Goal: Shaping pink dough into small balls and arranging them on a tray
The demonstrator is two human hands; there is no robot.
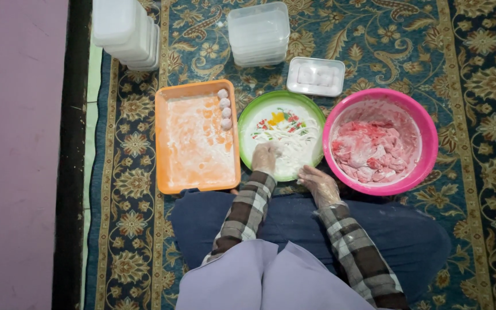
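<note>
Under my left hand (266,156), on the floured green-rimmed plate (248,117), sits a soft dough ball, hidden by my curled fingers; it looks light, sticky and easily squashed, so I would cup it from the sides. Whether I am truly gripping it, I cannot tell. At four o'clock my right hand (319,185) rests loosely on the rim. Pink dough (371,150) fills the pink basin (429,135) at three o'clock; finished balls (224,108) line the orange tray (165,143) at nine.

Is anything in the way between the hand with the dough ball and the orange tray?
Nothing visible. The left hand is over the green-rimmed plate, right beside the orange tray, whose floured middle lies bare.
</note>
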